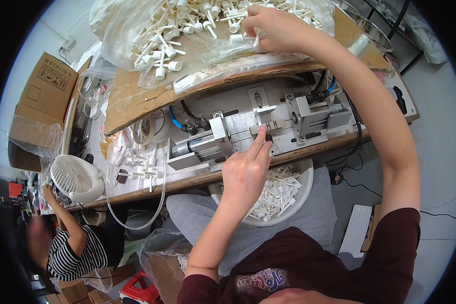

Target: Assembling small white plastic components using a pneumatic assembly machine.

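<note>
Shirt (309,258), left fingers (258,139) apart on jig (274,125)

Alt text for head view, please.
A person's bare left hand is at a silver metal bench fixture; the bare right hand is at heaped white plastic stemmed cups beyond it. A round white basin of white pieces sits below.

Small production workshop, light assembly by the look of it. Metal fixture (243,123) with cylinders and a blue air hose (175,118) sits on a wood-edged bench (187,189). Bulk white plastic parts (187,30) heaped on cardboard, more in a round tub (309,190). Open carton (48,91) at left, second worker (78,256) along the same side.
</note>
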### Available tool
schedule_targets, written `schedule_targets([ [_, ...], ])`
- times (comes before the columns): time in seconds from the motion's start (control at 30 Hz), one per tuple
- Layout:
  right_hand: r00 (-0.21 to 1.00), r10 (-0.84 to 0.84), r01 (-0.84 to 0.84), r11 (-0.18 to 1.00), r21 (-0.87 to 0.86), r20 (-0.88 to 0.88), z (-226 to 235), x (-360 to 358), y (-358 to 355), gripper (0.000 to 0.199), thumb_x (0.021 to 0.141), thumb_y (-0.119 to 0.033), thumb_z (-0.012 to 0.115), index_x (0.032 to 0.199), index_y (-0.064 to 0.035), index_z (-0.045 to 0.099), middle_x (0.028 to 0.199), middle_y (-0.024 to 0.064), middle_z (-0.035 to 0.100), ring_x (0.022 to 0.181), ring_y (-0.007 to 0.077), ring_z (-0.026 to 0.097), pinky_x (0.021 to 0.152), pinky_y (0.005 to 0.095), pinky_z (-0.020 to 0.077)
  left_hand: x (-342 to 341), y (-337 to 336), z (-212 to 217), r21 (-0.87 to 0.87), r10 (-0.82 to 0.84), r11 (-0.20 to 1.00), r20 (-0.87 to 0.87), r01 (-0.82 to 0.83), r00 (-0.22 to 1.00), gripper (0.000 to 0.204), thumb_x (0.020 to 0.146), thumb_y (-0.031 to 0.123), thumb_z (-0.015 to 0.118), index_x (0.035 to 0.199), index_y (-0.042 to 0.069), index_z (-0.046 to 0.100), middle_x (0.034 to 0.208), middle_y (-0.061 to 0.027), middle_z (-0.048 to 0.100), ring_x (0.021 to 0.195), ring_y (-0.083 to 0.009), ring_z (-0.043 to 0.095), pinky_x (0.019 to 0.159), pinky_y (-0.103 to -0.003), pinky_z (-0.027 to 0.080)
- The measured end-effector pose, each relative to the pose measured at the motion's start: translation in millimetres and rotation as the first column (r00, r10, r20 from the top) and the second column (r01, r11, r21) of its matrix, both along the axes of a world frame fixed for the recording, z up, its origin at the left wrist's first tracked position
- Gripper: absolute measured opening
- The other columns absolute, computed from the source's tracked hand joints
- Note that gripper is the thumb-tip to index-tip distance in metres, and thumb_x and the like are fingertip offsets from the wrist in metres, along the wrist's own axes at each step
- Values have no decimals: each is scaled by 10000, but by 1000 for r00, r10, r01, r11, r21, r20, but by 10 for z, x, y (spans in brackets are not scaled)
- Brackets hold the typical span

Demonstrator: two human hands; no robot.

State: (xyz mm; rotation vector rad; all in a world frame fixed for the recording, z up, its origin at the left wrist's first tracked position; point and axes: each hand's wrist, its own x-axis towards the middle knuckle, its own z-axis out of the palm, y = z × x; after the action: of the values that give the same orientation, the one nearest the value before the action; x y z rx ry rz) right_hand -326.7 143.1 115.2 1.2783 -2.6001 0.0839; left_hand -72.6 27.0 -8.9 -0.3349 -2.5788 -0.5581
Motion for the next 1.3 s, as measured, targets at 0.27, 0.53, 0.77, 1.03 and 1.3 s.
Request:
schedule_targets([
  [0.27, 987, 135, -96, 922, -374, 82, -164, -125, 437, 267, 863, -171, 726, 1103, -87, 644, 1096, 81, 678, 949, 214, 657, 868, 366, 535, 1, -39, -55, 23, -35, 999, -13, 35, 999, 308, 732, 110, 798, 1025, 46, 729, 1306, -100, 667, 591, -203, 663, 588, -302, 541],
  [0.53, 806, 350, 247, 534, -808, 477, -169, -39, 738, 176, 945, -189, 697, 1056, -53, 691, 1100, 54, 699, 946, 118, 679, 854, 279, 564, 35, -5, -18, 56, -32, 998, 9, 32, 999, 267, 764, 165, 809, 1001, 63, 742, 1271, -67, 690, 620, -207, 685, 586, -292, 545],
  [0.77, 935, 255, -355, 699, -621, -248, -139, 1084, 487, 234, 889, -110, 698, 1093, 3, 723, 1204, 162, 684, 969, 221, 698, 796, 307, 569, 196, -22, 353, 708, -244, 692, 47, 140, 969, 633, 749, 93, 869, 1326, 33, 616, 1271, -136, 652, 950, -160, 716, 727, -303, 618],
  [1.03, 911, 258, -399, 747, -531, -321, -808, 1777, 439, 434, 652, -77, 670, 1055, 80, 689, 1246, 217, 645, 891, 288, 672, 722, 343, 583, 281, 30, 308, 887, -226, 452, 10, 96, 974, 346, 781, -75, 794, 1108, -54, 684, 1070, -122, 681, 949, -187, 720, 804, -293, 633],
  [1.3, 957, 212, -289, 742, -605, -197, -960, 1863, 540, 366, 752, -31, 712, 1108, 53, 704, 1246, 205, 651, 935, 292, 682, 771, 349, 586, 266, 69, 206, 590, -101, 798, -73, 125, 992, 376, 746, -78, 811, 1104, -26, 709, 1032, -100, 646, 853, -145, 690, 707, -256, 598],
])
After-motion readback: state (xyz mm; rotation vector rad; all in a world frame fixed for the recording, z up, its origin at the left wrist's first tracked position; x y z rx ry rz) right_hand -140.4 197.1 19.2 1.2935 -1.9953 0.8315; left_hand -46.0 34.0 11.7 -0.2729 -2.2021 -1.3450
